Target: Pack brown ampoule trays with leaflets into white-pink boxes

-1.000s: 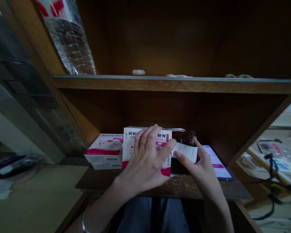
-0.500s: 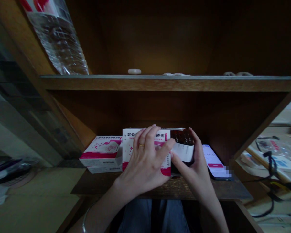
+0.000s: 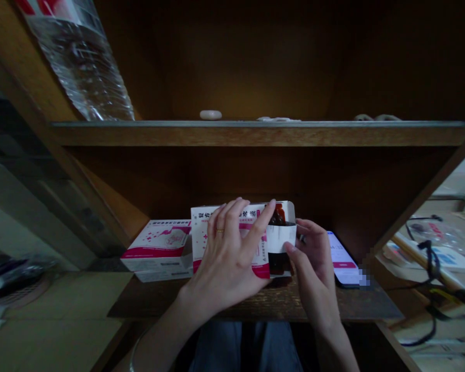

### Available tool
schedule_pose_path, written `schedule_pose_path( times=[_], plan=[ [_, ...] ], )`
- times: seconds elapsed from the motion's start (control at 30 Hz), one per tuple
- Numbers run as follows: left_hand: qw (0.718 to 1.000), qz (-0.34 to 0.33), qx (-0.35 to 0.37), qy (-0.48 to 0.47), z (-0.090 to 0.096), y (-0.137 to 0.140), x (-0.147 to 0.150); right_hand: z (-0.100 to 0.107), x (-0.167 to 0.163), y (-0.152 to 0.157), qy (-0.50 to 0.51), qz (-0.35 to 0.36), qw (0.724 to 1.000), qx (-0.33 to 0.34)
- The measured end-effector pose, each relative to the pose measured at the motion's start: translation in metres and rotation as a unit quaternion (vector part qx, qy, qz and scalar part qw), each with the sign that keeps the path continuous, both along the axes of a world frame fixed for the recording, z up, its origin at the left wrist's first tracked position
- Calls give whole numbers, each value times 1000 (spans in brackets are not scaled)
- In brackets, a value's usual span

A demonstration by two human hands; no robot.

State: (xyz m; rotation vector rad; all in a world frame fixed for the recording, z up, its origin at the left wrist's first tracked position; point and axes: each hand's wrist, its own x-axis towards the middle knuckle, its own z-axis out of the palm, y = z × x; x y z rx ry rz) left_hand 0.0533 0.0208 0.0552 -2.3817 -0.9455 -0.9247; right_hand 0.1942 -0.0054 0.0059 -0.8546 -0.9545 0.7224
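Gripping a white-and-magenta carton (image 3: 199, 235) at six o'clock with the left hand (image 3: 227, 253), with spread fingers across its printed front. Touching a white band (image 3: 281, 235) at the open end, toward five o'clock, with the thumb of the right hand (image 3: 314, 258), and curling the other fingers at the far side; cannot tell whether pinched closed there. Above and below the band, glossy dark-brown contents (image 3: 278, 213).

Under all this, a dark wooden board (image 3: 155, 305), worn and streaked at its front edge; cannot tell whether in contact with the held carton. On the same board at eight o'clock, stacked cartons (image 3: 157, 245) in matching print; at four o'clock, a phone (image 3: 341, 256) with a lit screen.

Overhead at twelve o'clock, a wooden shelf (image 3: 256, 137) with a pale strip along its edge. Standing on it at ten o'clock, a clear plastic bottle (image 3: 83, 67); lying at eleven, a small pale oval object (image 3: 210, 114).

Farther out at eight o'clock, beyond the cabinet, pale floor tiles (image 3: 77, 310); between three and four, blurred clutter with a black cord (image 3: 432, 263).
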Motion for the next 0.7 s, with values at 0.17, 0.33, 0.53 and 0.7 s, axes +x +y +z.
schedule_pose_path(
  times=[0.17,0.33,0.53,0.7],
  plan=[
    [1000,-18,-4,8,-1,0,1,0,-1,-1,-18,-54,998,-4],
    [1000,-30,5,6,-4,1,5,-5,2,-3,-129,-31,991,19],
    [1000,-13,-14,-20,-6,3,1,-5,11,-13,-301,16,951,70],
    [998,-14,-25,-51,-6,3,-5,-4,13,-20,-296,-146,934,136]
  ],
)
